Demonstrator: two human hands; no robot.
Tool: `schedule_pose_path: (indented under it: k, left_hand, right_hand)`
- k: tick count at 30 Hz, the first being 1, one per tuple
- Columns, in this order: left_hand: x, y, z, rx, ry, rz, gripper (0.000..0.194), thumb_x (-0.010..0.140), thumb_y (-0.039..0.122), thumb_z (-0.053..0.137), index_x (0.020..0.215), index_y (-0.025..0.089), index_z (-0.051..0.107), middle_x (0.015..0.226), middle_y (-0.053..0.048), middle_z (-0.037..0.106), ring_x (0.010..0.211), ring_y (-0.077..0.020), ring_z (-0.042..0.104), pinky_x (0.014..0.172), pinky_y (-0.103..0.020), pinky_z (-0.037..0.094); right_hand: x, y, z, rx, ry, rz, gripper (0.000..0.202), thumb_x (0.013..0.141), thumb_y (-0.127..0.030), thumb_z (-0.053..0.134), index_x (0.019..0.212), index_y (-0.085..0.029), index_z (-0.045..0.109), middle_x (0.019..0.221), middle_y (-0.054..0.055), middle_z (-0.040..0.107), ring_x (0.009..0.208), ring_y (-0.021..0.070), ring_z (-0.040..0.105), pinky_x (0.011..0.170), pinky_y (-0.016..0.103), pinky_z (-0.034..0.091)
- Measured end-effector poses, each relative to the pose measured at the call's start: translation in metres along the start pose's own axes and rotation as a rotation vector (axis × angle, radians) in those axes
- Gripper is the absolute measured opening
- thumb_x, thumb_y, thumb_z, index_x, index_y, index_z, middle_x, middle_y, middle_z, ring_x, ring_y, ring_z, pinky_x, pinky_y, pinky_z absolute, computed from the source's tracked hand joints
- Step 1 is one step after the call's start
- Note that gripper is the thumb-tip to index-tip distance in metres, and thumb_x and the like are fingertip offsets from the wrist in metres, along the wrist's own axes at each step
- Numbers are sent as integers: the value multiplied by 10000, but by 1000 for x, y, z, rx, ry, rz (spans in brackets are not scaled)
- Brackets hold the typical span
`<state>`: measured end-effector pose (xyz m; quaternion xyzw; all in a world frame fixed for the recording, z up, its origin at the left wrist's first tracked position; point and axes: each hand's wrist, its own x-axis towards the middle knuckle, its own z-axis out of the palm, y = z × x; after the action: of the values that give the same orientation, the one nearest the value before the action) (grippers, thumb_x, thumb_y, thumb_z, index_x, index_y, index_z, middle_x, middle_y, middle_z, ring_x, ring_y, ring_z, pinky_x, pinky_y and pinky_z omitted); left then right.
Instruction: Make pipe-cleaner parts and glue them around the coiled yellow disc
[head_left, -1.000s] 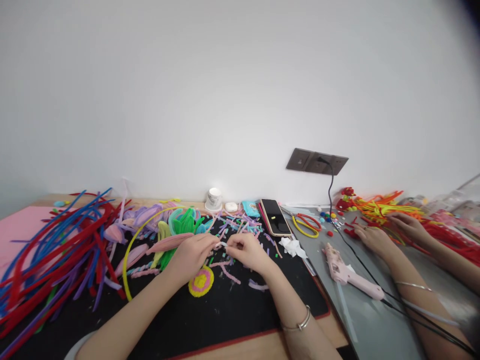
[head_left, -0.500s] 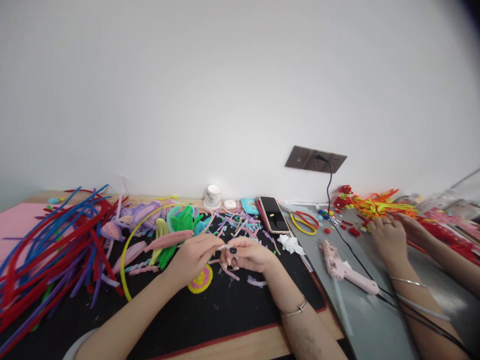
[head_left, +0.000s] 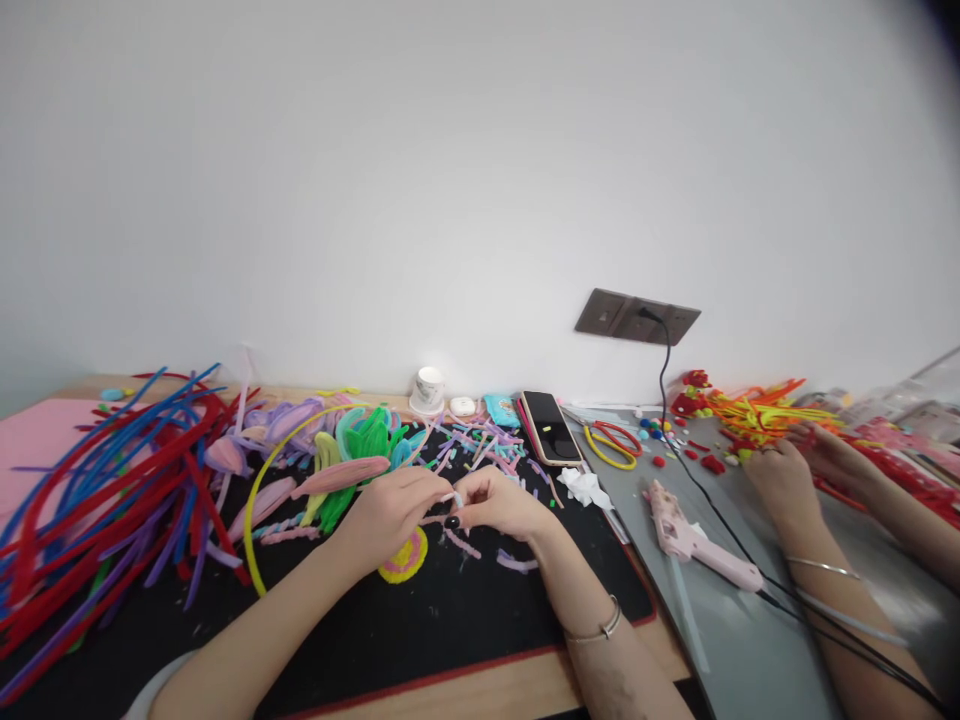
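Looks like a shared craft workspace along a plain pale wall (head_left: 450,180), to judge by fuzzy stems (head_left: 150,480) heaped partly on a black mat (head_left: 465,615), scattered colourful snippets (head_left: 487,445), a pink glue gun (head_left: 697,548), pompoms (head_left: 655,427), and a co-worker's hands (head_left: 780,482) over an adjoining grey tabletop (head_left: 757,650).

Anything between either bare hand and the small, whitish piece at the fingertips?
Nothing visible. The bare left hand and bare right hand meet at the small, whitish piece with their fingertips. The round, fuzzy yellow-and-pink disc is partly hidden by the left hand, not between the fingertips.
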<state>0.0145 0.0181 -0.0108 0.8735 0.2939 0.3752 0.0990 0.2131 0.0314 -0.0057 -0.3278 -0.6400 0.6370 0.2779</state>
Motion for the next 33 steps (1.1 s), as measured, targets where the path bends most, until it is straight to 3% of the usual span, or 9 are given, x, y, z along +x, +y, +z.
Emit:
schedule_pose_path:
  k: [5,7,9,12,16,20,25,29,33]
  left_hand:
    - [2,1,1,72,26,-73,234,904,133,395,861,165,623,815,-51,670,739,-155,608,676,-271,467]
    - [3,2,1,109,56,-69,232,909,152,396,863,168,623,815,-51,673,737,-154,612,671,-267,469]
    - [4,3,-1,136,92,-28,244,913,149,383,868,164,622,821,-57,679,750,-157,622,684,-269,477]
    - [4,4,-5,108,137,33,250,912,129,374,872,157,619,823,-62,686,769,-158,634,703,-268,491]
    - [2,9,-8,31,152,49,242,900,114,389,889,170,625,821,-54,690,787,-152,640,724,-266,503]
    - [2,14,-8,-11,163,51,238,886,107,404,891,166,635,809,-57,697,768,-147,640,713,-264,509]
    - [3,15,-8,-28,164,67,222,881,88,412,885,159,623,816,-58,693,768,-142,631,711,-249,495]
    - [3,13,-8,-14,146,2,207,890,108,415,871,168,612,825,-47,688,775,-143,620,719,-252,473]
    - [5,11,-7,-12,101,-137,185,889,154,426,837,178,601,795,-28,671,724,-148,605,680,-264,449]
  right_hand:
    - [4,-4,7,-375,268,-149,167,731,-207,614,589,-131,571,508,-50,455,492,65,371,480,192,272]
    - [4,-6,8,-413,324,-143,162,733,-208,615,597,-132,572,504,-51,456,484,63,372,470,188,262]
    - [2,-6,5,-311,245,-70,164,725,-250,644,632,-125,591,504,-44,496,459,58,382,456,183,262]
    - [-2,-3,-3,32,-6,41,314,750,-418,625,713,-105,624,519,-13,553,430,62,420,440,185,290]
    - [-7,1,-10,338,-247,77,450,740,-535,606,777,-87,630,513,9,562,429,97,498,411,198,327]
    - [-9,0,-6,389,-298,114,416,646,-514,717,698,-121,590,556,17,580,461,112,520,406,207,353]
    - [-7,-2,1,398,-333,43,405,663,-504,709,617,-139,541,534,6,558,469,105,492,418,212,344]
    - [-5,-5,1,229,-106,-22,340,674,-396,710,578,-142,505,520,-16,538,441,73,428,434,202,302]
    - [-3,-13,3,-271,188,-175,241,723,-176,591,526,-156,454,520,-47,428,489,70,357,487,209,263]
